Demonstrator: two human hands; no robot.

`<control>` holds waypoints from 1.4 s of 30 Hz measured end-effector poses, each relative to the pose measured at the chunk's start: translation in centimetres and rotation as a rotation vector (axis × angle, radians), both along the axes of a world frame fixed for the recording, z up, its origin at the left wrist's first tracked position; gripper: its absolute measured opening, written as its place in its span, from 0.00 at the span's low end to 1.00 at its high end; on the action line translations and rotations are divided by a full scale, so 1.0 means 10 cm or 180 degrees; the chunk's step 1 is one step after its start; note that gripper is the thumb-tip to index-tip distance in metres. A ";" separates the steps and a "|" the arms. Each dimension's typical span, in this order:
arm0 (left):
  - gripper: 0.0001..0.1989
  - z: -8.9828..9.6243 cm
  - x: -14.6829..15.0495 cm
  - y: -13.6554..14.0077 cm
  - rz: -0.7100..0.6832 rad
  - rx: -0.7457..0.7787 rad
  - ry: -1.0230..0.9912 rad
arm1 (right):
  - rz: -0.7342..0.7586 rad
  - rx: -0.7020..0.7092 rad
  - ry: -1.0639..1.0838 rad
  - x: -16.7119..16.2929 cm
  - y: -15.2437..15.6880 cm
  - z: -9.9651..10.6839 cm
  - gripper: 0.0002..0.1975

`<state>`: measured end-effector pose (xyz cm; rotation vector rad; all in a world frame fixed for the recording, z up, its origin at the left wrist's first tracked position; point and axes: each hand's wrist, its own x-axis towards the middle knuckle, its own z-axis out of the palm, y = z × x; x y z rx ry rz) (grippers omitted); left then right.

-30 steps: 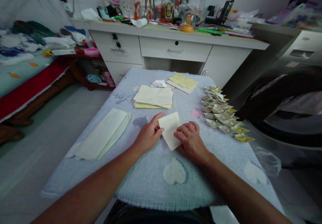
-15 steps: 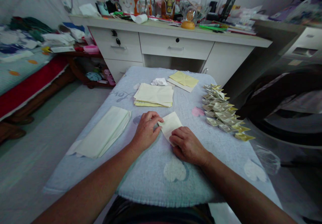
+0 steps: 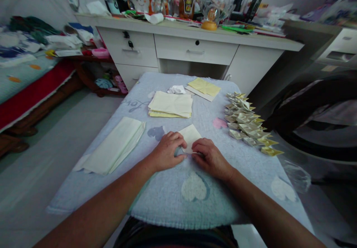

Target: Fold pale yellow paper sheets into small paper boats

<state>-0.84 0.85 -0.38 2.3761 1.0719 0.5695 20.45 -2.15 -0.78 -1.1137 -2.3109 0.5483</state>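
A small pale sheet of paper (image 3: 191,135) lies on the cloth-covered table, one corner pointing away from me. My left hand (image 3: 170,150) is at its left edge, fingers curled onto the paper and thumb stretched below it. On the near right edge, my right hand (image 3: 208,156) pinches the paper between fingers and thumb. The near edge looks turned up a little between the hands. Beyond them sits a stack of cream and yellow paper (image 3: 170,103). Folded paper boats (image 3: 245,123) stand in rows at the right.
A folded bundle of pale paper (image 3: 113,147) lies at the left. Farther back are a crumpled white tissue (image 3: 176,89) and a yellow sheet (image 3: 205,87). A cluttered white desk (image 3: 195,51) stands behind the table, a washing machine (image 3: 334,54) at the right.
My left hand has moved down and closer to the right hand, along the paper's near side. The paper has turned slightly, and its near edge is now lifted between the hands.
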 end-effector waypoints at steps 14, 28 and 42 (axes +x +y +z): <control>0.03 -0.03 0.00 0.03 0.0043 0.0021 -0.0008 | -0.0712 -0.0222 0.0073 0.05 0.03 0.03 0.08; 0.03 -0.03 0.09 -0.02 0.0330 0.0210 0.0195 | -0.1446 -0.0112 -0.0163 -0.03 0.04 -0.02 0.11; 0.05 -0.07 0.07 0.00 0.0363 0.0096 0.0097 | -0.1619 -0.0032 -0.0275 -0.04 0.07 -0.07 0.11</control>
